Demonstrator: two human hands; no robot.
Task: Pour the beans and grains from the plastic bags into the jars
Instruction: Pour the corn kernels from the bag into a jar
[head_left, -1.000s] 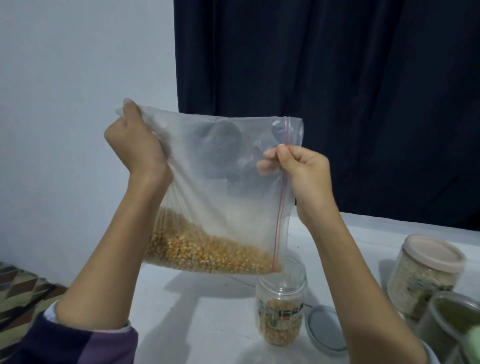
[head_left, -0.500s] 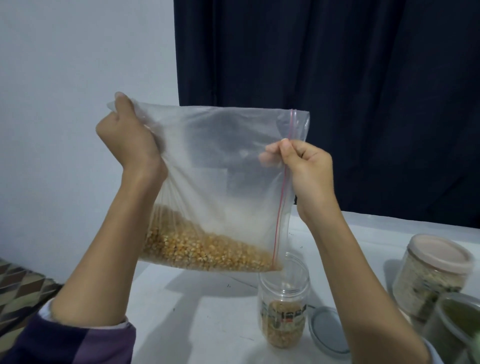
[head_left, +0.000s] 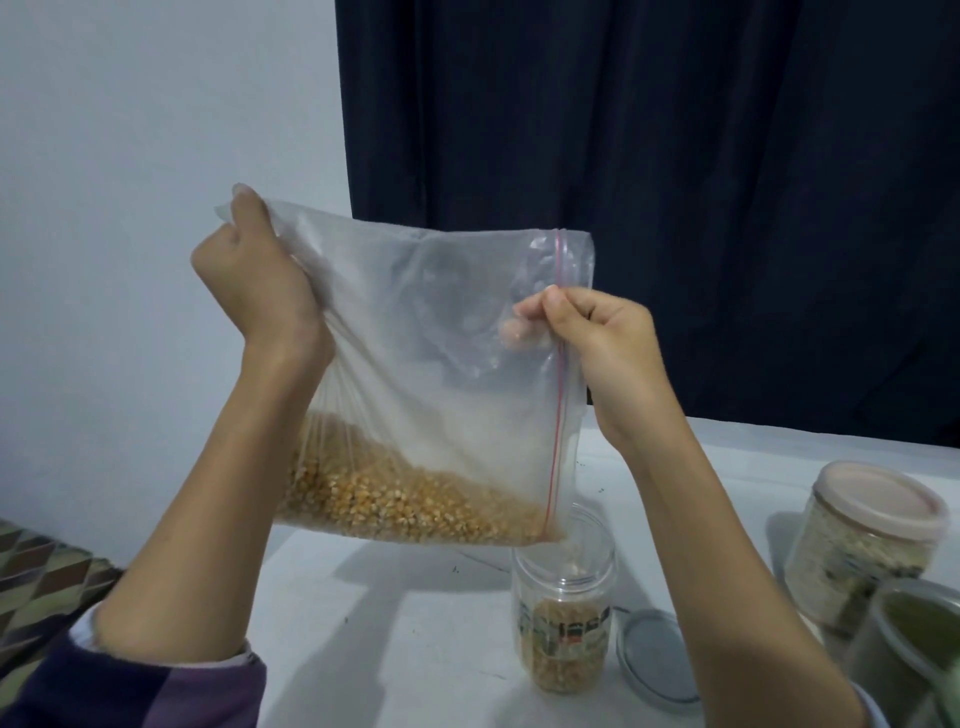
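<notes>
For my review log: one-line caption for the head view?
Both hands tilt a zip bag of corn kernels over an open jar.

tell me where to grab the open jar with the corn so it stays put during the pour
Probably grip the jar round its labelled middle, coming in from its left side. It stands upright with straight round walls, and the bag spout hangs over its mouth, so the top is taken. The lid and other jars crowd its right; the table to its left looks free.

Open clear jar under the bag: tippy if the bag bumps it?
Probably somewhat. The clear plastic jar is tall and narrow and only about half full of yellow kernels, so likely light. The kernels sit low, which should steady it a little.
</notes>
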